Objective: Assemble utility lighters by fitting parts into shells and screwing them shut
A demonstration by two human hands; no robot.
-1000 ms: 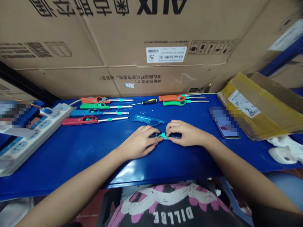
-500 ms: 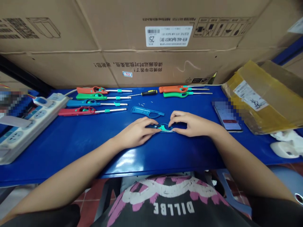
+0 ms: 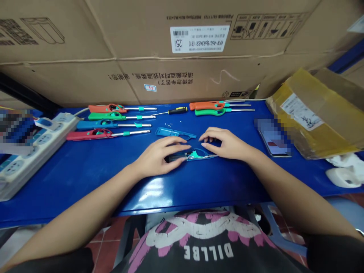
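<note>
An opened blue lighter half (image 3: 209,157), with a green trigger (image 3: 195,154) and thin wires inside, lies on the blue table in front of me. My left hand (image 3: 160,154) is spread around its handle end, thumb on the near side and fingers on the far side, not closed on it. Just beyond the lighter's trigger end is my right hand (image 3: 226,142), its fingers loosely bent and apart, with nothing seen in them. The loose blue shell half (image 3: 173,132) rests behind my left hand, between the two hands and the screwdriver (image 3: 178,110).
Several long-necked lighters (image 3: 106,125) lie in a group at the left. An orange lighter (image 3: 206,105) and a green lighter (image 3: 209,112) lie at the back. A power strip (image 3: 42,142), a phone (image 3: 273,138) and a taped carton (image 3: 313,113) flank the work area. Small white bits (image 3: 168,124) lie near the screwdriver.
Both hands have loosened from the opened lighter. My right hand has lifted away up and to the right, and my left fingers have spread. The view has shifted slightly.
</note>
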